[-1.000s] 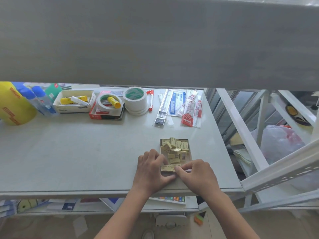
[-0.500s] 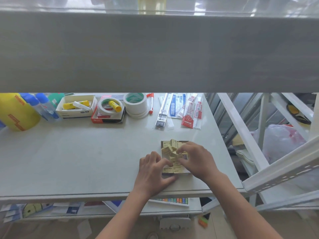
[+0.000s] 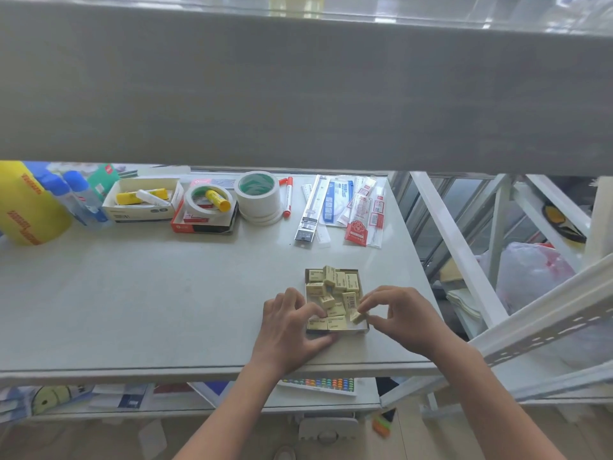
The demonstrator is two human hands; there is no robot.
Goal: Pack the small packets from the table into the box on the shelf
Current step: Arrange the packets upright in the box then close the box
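A small open box (image 3: pixel 363 329) sits on the grey shelf (image 3: pixel 149 310) near its front right corner. Several pale yellow packets (image 3: pixel 335 287) lie jumbled inside it; two lie flat in the near row. My left hand (image 3: pixel 292 322) rests on the box's near left corner, thumb along its front wall and fingertips on a packet. My right hand (image 3: pixel 401 315) pinches one small yellow packet (image 3: pixel 358 316) between thumb and fingers, tilted, just above the box's near right corner.
Along the shelf's back stand a yellow bottle (image 3: pixel 26 207), blue-capped bottles (image 3: pixel 78 197), a white box of glue sticks (image 3: pixel 142 200), tape rolls (image 3: pixel 260 197), a red marker (image 3: pixel 288 197) and bagged rulers (image 3: pixel 345 207). A grey upper shelf (image 3: pixel 298 88) overhangs. White frame bars (image 3: pixel 457 247) rise at right.
My right hand has drawn back from the middle of the box to its near right corner, now holding one packet. The left hand has stayed on the near left corner.
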